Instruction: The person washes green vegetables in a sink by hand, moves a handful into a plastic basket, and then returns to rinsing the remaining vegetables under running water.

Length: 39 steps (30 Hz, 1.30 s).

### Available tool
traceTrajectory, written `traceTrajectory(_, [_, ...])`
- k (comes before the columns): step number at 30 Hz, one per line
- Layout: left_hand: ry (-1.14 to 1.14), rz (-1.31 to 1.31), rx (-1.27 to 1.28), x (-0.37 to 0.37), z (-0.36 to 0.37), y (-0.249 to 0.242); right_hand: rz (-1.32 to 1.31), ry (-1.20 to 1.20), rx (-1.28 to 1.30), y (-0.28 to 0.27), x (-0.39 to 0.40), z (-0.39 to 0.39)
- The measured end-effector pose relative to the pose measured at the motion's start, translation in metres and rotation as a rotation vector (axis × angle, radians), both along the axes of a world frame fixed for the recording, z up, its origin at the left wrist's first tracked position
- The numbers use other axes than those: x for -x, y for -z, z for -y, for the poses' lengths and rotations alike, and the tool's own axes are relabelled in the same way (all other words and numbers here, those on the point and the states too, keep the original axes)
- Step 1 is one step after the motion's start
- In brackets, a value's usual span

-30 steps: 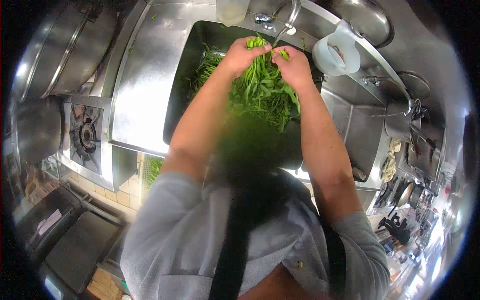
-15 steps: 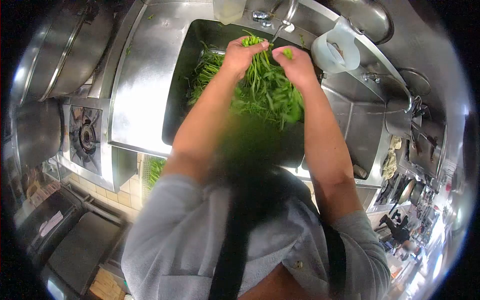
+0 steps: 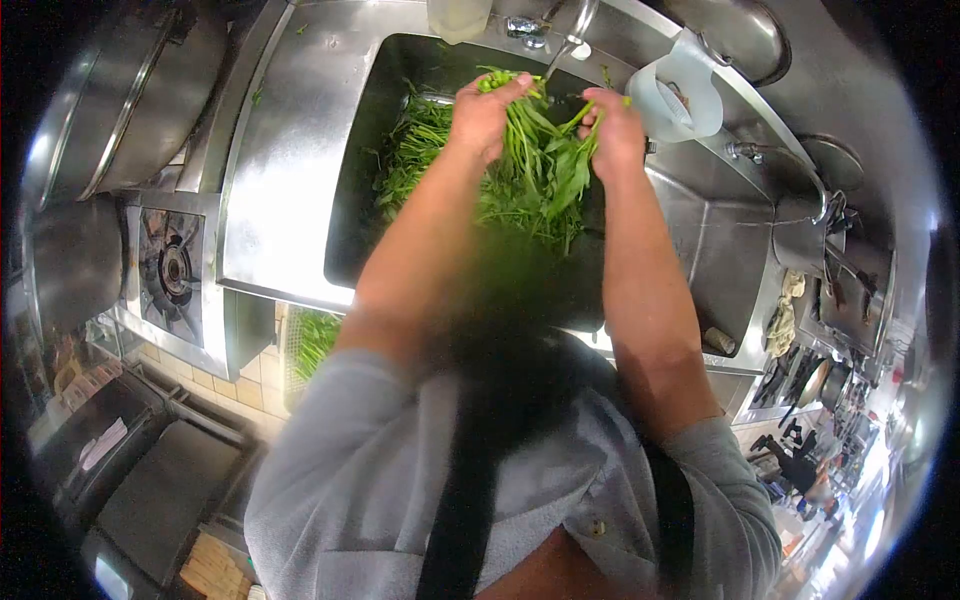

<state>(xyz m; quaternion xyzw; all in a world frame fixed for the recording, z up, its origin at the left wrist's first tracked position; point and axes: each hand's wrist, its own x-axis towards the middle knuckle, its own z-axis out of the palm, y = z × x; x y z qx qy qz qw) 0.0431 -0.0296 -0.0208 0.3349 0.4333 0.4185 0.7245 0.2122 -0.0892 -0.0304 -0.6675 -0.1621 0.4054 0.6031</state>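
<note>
My left hand is closed around a bunch of long-stemmed leafy greens, the cut stem ends poking out above the thumb. To its right, my right hand pinches a few stems of the same greens, with their leaves hanging down toward the bunch. Both hands are over the back part of a deep sink basin. A heap of loose green stems and leaves lies in the basin below and left of my hands. A dark blur hides the basin's near part.
A faucet reaches over the basin's back edge. A white plastic pitcher stands at the back right, beside a second basin. More greens fill a basket below the counter. A gas burner is at left.
My right hand has moved slightly right, away from the left, and now has a few leafy stems stretched between them. My left hand keeps its hold on the bunch.
</note>
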Motion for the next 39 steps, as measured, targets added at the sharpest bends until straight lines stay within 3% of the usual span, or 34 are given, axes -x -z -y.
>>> traceTrajectory(2, [0.065,0.287,0.186,0.008,-0.008,0.017,-0.222,0.122,-0.248,-0.004,-0.009,0.002])
traceTrajectory(3, [0.089,0.254,0.04,0.014,-0.007,0.021,-0.222,0.121,-0.248,-0.014,-0.007,0.002])
traceTrajectory(6, [0.151,0.251,0.099,0.018,-0.006,0.011,-0.269,0.146,-0.287,-0.032,-0.008,0.005])
traceTrajectory(9, [0.121,0.318,0.259,0.011,-0.005,0.006,0.476,-0.307,0.068,-0.048,0.002,0.009])
traceTrajectory(10, [0.125,0.318,0.259,0.01,-0.003,0.004,0.476,-0.303,0.068,-0.045,0.007,0.007])
traceTrajectory(12, [0.133,0.263,0.149,0.007,0.002,0.002,0.887,-0.686,0.119,-0.04,0.016,0.005])
traceTrajectory(15, [0.18,0.36,0.179,0.004,0.001,0.003,1.076,-0.729,0.214,-0.03,0.022,0.004])
traceTrajectory(19, [0.163,0.277,0.119,0.007,0.004,0.0,1.239,-0.691,0.268,-0.016,0.028,0.003])
traceTrajectory(22, [0.169,0.271,0.108,0.006,0.0,0.015,1.186,-0.503,0.216,-0.014,0.03,0.003])
traceTrajectory(24, [0.091,0.177,-0.164,0.005,0.003,0.018,1.062,-0.435,0.181,-0.004,0.026,0.0])
traceTrajectory(26, [0.102,0.194,-0.082,0.002,0.002,0.013,0.939,-0.362,0.149,0.005,0.017,-0.003])
traceTrajectory(28, [0.114,0.211,0.0,0.003,0.001,0.015,0.553,-0.216,0.1,0.014,0.006,-0.005])
traceTrajectory(29, [0.097,0.219,-0.05,0.007,0.001,0.014,0.194,-0.07,0.107,0.0,0.007,-0.001])
traceTrajectory(30, [0.08,0.226,-0.101,0.012,0.0,0.014,0.123,-0.034,0.032,0.005,-0.004,-0.001])
traceTrajectory(31, [0.11,0.289,0.088,0.015,-0.003,0.013,0.041,0.004,-0.071,0.0,-0.011,0.003])
traceTrajectory(32, [0.107,0.289,0.088,0.02,-0.005,0.019,-0.041,0.042,-0.172,-0.009,-0.016,0.006])
traceTrajectory(34, [0.153,0.228,-0.033,0.029,-0.01,0.035,-0.075,0.133,-0.216,-0.031,-0.025,0.012])
traceTrajectory(35, [0.156,0.363,0.134,0.03,-0.014,0.035,-0.108,0.228,-0.257,-0.038,-0.029,0.015])
traceTrajectory(36, [0.155,0.362,0.135,0.032,-0.015,0.037,-0.11,0.227,-0.256,-0.039,-0.037,0.016])
traceTrajectory(38, [0.192,0.44,0.2,0.032,-0.015,0.044,0.16,0.06,-0.214,-0.041,-0.051,0.016])
traceTrajectory(39, [0.23,0.461,0.185,0.032,-0.013,0.04,0.42,-0.08,-0.066,-0.052,-0.043,0.017])
